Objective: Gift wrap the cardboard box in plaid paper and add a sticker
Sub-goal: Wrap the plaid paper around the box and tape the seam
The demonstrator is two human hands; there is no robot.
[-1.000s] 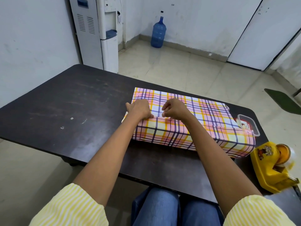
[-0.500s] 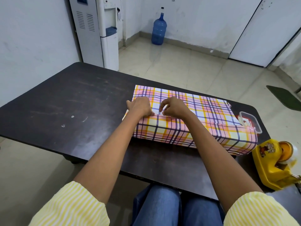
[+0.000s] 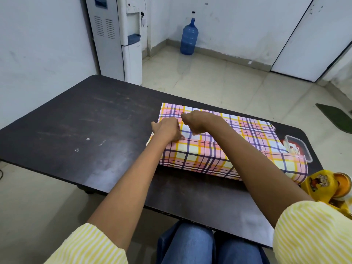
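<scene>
Head view. Cardboard box wrapped in pink, yellow and white plaid paper with dark blue lines lies flat on a dark brown wooden table, centre to centre-right of frame, long side running toward lower right. The paper covers every face in view; no bare cardboard shows. A small pale flap sticks out at the box's left end.

Left hand is knuckles-up at the left end of the box's near top edge, fingers bent, tips down on the paper. Can't tell if it pinches the paper or only presses. Right hand is just beside it on the top face, fingers curled downward, tips hidden. Can't tell if it holds anything. The hands almost touch.

Clear plastic lidded container sits against the box's right end. Yellow tape dispenser is at the lower right table edge.

White water dispenser is upper centre-left, against the wall. Blue water jug is on the floor, upper centre. Dark green mat is at the right edge.

Yellow striped sleeves and blue jeans are along the bottom.
</scene>
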